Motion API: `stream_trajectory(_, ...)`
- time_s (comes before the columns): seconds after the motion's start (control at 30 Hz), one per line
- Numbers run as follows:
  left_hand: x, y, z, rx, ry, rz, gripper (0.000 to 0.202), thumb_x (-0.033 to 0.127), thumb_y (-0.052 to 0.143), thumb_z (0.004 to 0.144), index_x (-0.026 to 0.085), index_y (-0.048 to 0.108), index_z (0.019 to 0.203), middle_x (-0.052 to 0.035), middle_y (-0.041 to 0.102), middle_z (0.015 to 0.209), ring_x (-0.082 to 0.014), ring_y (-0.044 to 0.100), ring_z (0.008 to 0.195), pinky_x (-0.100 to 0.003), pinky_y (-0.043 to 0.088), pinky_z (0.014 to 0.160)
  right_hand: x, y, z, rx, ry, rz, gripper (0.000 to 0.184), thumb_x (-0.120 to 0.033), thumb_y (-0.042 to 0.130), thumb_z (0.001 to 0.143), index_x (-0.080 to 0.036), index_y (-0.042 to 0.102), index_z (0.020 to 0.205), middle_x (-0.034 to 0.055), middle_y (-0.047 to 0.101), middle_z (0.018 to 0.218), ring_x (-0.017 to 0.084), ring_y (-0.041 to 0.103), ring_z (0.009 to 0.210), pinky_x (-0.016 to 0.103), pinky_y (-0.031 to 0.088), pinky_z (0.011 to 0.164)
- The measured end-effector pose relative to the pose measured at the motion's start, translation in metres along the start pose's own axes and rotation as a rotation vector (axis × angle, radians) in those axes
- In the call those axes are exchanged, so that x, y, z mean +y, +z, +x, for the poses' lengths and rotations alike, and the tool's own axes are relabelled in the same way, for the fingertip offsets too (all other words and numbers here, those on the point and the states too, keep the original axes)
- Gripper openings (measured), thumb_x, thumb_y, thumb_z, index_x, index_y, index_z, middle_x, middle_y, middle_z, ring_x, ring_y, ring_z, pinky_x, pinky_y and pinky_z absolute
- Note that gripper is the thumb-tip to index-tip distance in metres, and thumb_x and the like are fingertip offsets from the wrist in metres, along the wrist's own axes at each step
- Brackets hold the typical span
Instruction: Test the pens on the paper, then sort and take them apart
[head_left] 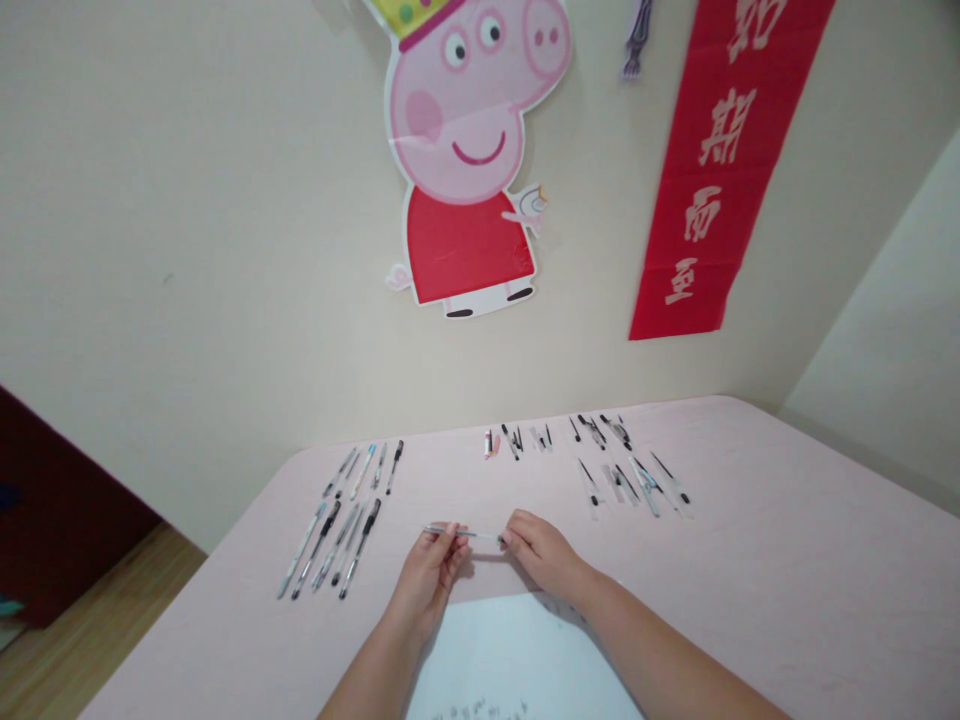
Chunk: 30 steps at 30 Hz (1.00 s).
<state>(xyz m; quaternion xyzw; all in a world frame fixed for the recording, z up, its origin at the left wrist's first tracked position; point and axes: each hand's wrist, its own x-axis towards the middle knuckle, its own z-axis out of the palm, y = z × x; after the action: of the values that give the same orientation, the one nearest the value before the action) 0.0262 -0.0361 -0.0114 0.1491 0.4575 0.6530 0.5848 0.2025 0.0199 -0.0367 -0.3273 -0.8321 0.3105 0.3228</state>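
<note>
Both my hands hold one clear pen (pixel 471 534) level above the pink table (pixel 787 560). My left hand (pixel 431 575) pinches its left end, fingers closed. My right hand (pixel 541 552) pinches the right end, fingers curled. A white sheet of paper (pixel 517 660) lies just below my wrists, with faint scribbles near its bottom edge. Left of my hands lie rows of whole pens (pixel 337 545) and, further back, more pens (pixel 364 468).
Pen parts and caps (pixel 517 440) lie at the back middle, more loose parts (pixel 630 480) at the back right. A cartoon pig cut-out (pixel 469 160) and a red banner (pixel 720 170) hang on the wall. Wooden floor (pixel 82 640) shows at left.
</note>
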Motion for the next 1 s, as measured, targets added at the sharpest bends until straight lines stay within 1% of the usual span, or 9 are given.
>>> stream_trajectory(0.17, 0.0000, 0.0002, 0.0003, 0.016, 0.005, -0.001, 0.012, 0.003, 0.053, 0.082, 0.010, 0.058, 0.073, -0.0046, 0.067, 0.070, -0.0067, 0.063, 0.055, -0.015, 0.056, 0.056, -0.0043, -0.0011, 0.0002, 0.046, 0.055, 0.041, 0.008, -0.012, 0.057, 0.077, -0.018, 0.058, 0.072, -0.0006, 0.051, 0.073, 0.013, 0.049, 0.070, 0.025, 0.036, 0.064)
stream_trajectory(0.3, -0.0007, 0.0003, 0.0007, 0.029, 0.010, -0.006, 0.013, 0.004, 0.054, 0.082, 0.010, 0.058, 0.072, -0.0043, 0.066, 0.068, -0.0065, 0.062, 0.052, -0.015, 0.056, 0.053, -0.0066, -0.0015, 0.0007, 0.093, 0.058, 0.066, 0.010, -0.008, 0.060, 0.072, -0.018, 0.059, 0.073, -0.0012, 0.050, 0.073, 0.013, 0.047, 0.067, 0.024, 0.034, 0.062)
stream_trajectory(0.47, -0.0014, 0.0001, 0.0010, 0.027, 0.015, 0.002, 0.013, 0.003, 0.053, 0.083, 0.010, 0.058, 0.074, -0.0043, 0.067, 0.069, -0.0063, 0.063, 0.054, -0.014, 0.056, 0.055, -0.0051, 0.0001, 0.0011, 0.125, 0.049, 0.075, 0.015, -0.003, 0.060, 0.068, -0.018, 0.059, 0.072, -0.0019, 0.050, 0.072, 0.012, 0.046, 0.067, 0.023, 0.034, 0.061)
stream_trajectory(0.6, -0.0011, -0.0002, 0.0018, 0.036, 0.007, -0.004, 0.015, 0.002, 0.051, 0.083, 0.010, 0.058, 0.072, -0.0031, 0.066, 0.067, -0.0057, 0.062, 0.053, -0.014, 0.056, 0.055, -0.0039, -0.0002, 0.0012, 0.119, 0.055, 0.075, 0.014, -0.008, 0.065, 0.068, -0.018, 0.060, 0.077, -0.0015, 0.051, 0.076, 0.012, 0.045, 0.066, 0.023, 0.034, 0.060)
stream_trajectory(0.7, -0.0012, -0.0014, 0.0025, 0.025, 0.000, -0.007, 0.015, 0.002, 0.052, 0.083, 0.010, 0.058, 0.072, -0.0035, 0.066, 0.068, -0.0060, 0.063, 0.054, -0.015, 0.056, 0.055, -0.0047, -0.0018, 0.0013, 0.093, 0.037, 0.073, 0.005, -0.015, 0.058, 0.079, -0.018, 0.059, 0.075, -0.0006, 0.051, 0.075, 0.013, 0.047, 0.068, 0.024, 0.036, 0.063)
stream_trajectory(0.77, -0.0017, -0.0027, 0.0028, 0.008, 0.000, -0.004, 0.014, 0.002, 0.053, 0.082, 0.010, 0.057, 0.072, -0.0040, 0.067, 0.069, -0.0063, 0.063, 0.054, -0.015, 0.056, 0.055, -0.0059, -0.0028, 0.0014, 0.050, 0.012, 0.061, 0.018, -0.015, 0.049, 0.085, -0.017, 0.057, 0.069, -0.0003, 0.050, 0.072, 0.013, 0.049, 0.070, 0.025, 0.036, 0.065)
stream_trajectory(0.8, -0.0020, -0.0034, 0.0029, -0.002, 0.001, -0.003, 0.013, 0.002, 0.054, 0.082, 0.010, 0.057, 0.072, -0.0042, 0.067, 0.069, -0.0063, 0.063, 0.054, -0.015, 0.056, 0.055, -0.0066, -0.0030, 0.0013, 0.033, 0.008, 0.054, 0.021, -0.014, 0.048, 0.086, -0.017, 0.056, 0.067, -0.0004, 0.050, 0.070, 0.013, 0.049, 0.070, 0.025, 0.036, 0.065)
stream_trajectory(0.87, -0.0025, -0.0041, 0.0029, -0.016, 0.004, -0.003, 0.012, 0.003, 0.054, 0.082, 0.010, 0.058, 0.073, -0.0045, 0.067, 0.070, -0.0062, 0.063, 0.054, -0.015, 0.056, 0.056, -0.0074, -0.0031, 0.0012, 0.028, 0.024, 0.046, 0.018, -0.012, 0.051, 0.083, -0.017, 0.056, 0.066, -0.0007, 0.050, 0.070, 0.013, 0.049, 0.069, 0.025, 0.036, 0.064)
stream_trajectory(1.0, -0.0022, -0.0033, 0.0027, 0.001, 0.009, -0.013, 0.013, 0.003, 0.054, 0.082, 0.010, 0.058, 0.073, -0.0041, 0.067, 0.069, -0.0060, 0.062, 0.054, -0.015, 0.056, 0.055, -0.0060, -0.0019, 0.0011, 0.079, 0.063, 0.063, 0.010, -0.009, 0.058, 0.076, -0.017, 0.060, 0.070, -0.0009, 0.052, 0.072, 0.013, 0.049, 0.068, 0.024, 0.036, 0.064)
